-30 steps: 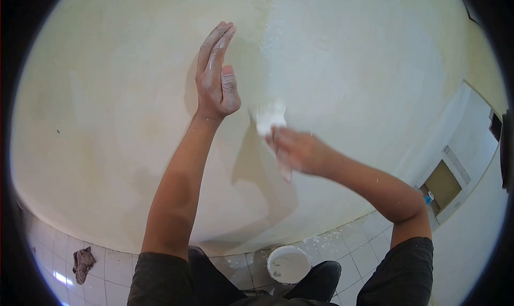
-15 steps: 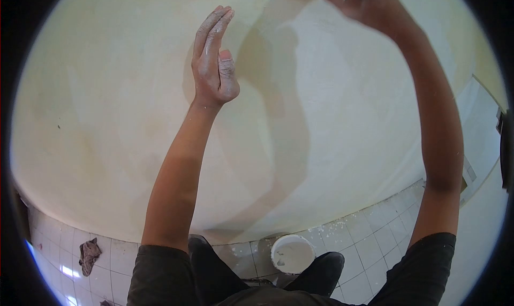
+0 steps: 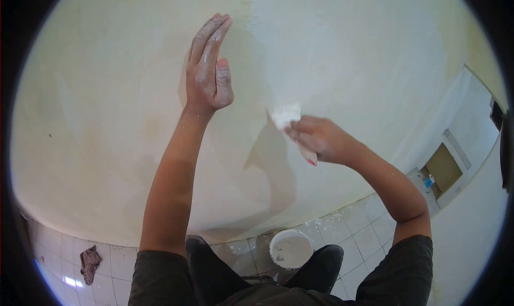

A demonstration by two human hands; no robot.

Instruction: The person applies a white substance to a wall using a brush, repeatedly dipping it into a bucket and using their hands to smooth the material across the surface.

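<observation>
My right hand point(image 3: 316, 138) grips a paintbrush point(image 3: 286, 116) by its pale handle, whose end is red. White paint covers its bristles, which appear to touch the wall point(image 3: 144, 113) in front of me, left of the hand. Higher up and to the left, my left hand point(image 3: 208, 65) rests edge-on against the same wall. Its fingers are stretched out and hold nothing, and whitish smears mark the skin. The wall is pale yellowish, with a whiter painted area toward the upper right.
Between my feet on the tiled floor stands a white bucket point(image 3: 292, 250) with whitish paint inside. A crumpled rag point(image 3: 90, 264) lies at the lower left. White spatters dot the tiles near the wall's foot. An opening point(image 3: 443, 169) shows at the right, with a small blue-and-white item in it.
My right hand has come down and left with the paintbrush, from the top edge to mid-wall. My left hand stays nearly in place. The view has shifted slightly.
</observation>
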